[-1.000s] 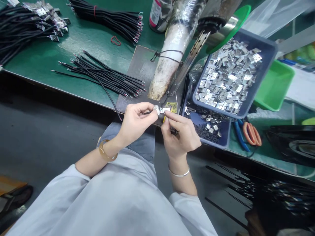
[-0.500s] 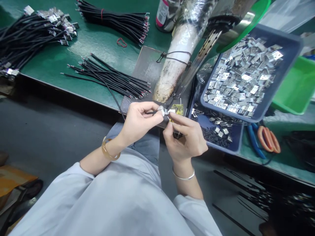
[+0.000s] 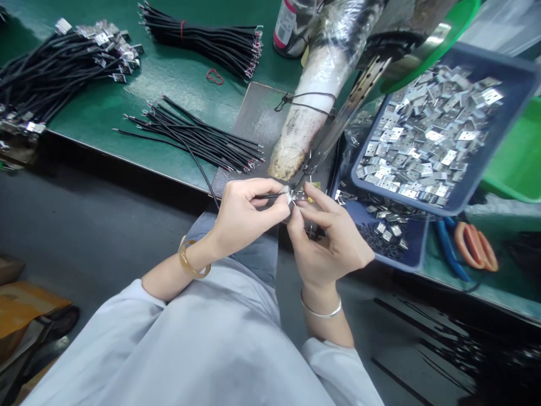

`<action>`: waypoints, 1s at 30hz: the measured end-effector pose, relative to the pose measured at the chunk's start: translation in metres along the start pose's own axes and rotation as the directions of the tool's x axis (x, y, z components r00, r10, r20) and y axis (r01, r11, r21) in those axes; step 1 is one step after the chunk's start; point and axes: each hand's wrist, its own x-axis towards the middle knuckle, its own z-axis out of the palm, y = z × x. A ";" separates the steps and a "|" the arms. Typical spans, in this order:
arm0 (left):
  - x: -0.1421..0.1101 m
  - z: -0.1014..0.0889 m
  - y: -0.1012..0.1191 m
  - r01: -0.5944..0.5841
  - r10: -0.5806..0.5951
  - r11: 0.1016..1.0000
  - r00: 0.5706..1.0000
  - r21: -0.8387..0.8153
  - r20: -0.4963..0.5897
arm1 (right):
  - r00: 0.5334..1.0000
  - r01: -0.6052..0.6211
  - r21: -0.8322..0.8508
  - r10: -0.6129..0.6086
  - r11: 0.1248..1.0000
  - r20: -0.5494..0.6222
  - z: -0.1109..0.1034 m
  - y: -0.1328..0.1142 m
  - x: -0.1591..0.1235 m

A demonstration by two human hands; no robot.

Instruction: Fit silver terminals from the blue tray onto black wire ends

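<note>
My left hand [image 3: 245,211] is pinched on the end of a thin black wire [image 3: 198,166] with a small silver metal clip [image 3: 289,195] at its tip. My right hand [image 3: 327,237] meets it from the right, its thumb and fingers closed on that same clip. Both hands hover at the front edge of the green bench [image 3: 101,113], just below a wrapped white cylinder [image 3: 315,90] with a perforated metal arm. The wire trails back toward a loose fan of black wires [image 3: 198,135].
A blue tray [image 3: 502,152] heaped with silver clips sits right of my hands, above a second blue tray [image 3: 406,256]. Bundled wires [image 3: 54,62] lie far left, another bundle [image 3: 211,42] at the back. Orange-handled pliers [image 3: 473,248] and a green bin [image 3: 515,163] lie right.
My right hand has closed in on the clip and both hands sit slightly lower and further right in view; the view has shifted a little.
</note>
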 end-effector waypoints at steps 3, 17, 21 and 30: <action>0.000 -0.001 -0.001 0.047 -0.047 0.999 0.998 -0.002 0.037 | 0.999 -0.042 0.007 0.042 0.999 0.010 0.000 0.002 -0.007; 0.001 -0.006 -0.002 0.014 -0.009 0.998 0.997 -0.059 0.083 | 0.990 -0.138 0.097 0.137 0.986 0.025 -0.002 -0.001 -0.005; 0.002 -0.006 -0.004 0.054 -0.045 0.995 0.994 -0.088 0.101 | 0.992 -0.128 0.083 0.126 0.988 0.026 -0.001 0.000 -0.004; 0.001 -0.001 -0.003 0.006 -0.007 1.000 0.999 0.011 0.041 | 0.994 -0.106 0.071 0.106 0.992 0.001 0.002 -0.004 0.003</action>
